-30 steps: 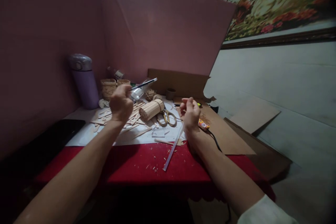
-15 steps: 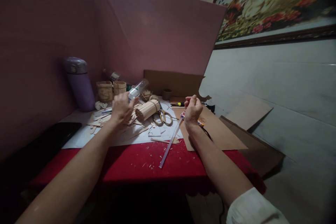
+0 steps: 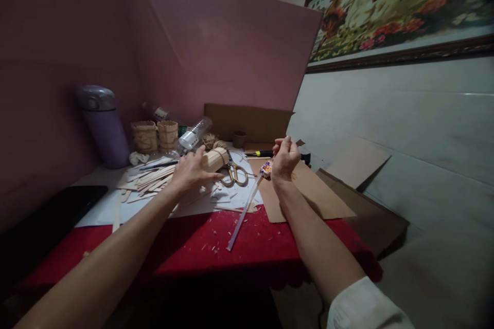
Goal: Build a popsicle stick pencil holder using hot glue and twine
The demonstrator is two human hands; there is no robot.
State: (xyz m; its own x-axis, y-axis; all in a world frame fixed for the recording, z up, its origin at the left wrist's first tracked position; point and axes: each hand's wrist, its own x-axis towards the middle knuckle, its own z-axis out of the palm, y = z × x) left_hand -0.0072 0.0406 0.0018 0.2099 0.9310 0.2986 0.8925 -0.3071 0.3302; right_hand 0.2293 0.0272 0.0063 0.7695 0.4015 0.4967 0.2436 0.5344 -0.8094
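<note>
On my feed I can read no text, brand, number or sign. I record the following markings as present but illegible. The clear plastic bottle point(image 3: 197, 131) tilted at the back of the table bears a white label point(image 3: 188, 140); its print is too small and blurred for me to resolve. A second white label point(image 3: 161, 113), farther left, carries dark marks that I cannot decipher. In the upper left corner of the framed picture point(image 3: 389, 23) on the wall, I note small dark marks point(image 3: 318, 4); I cannot tell whether they are characters.
</note>
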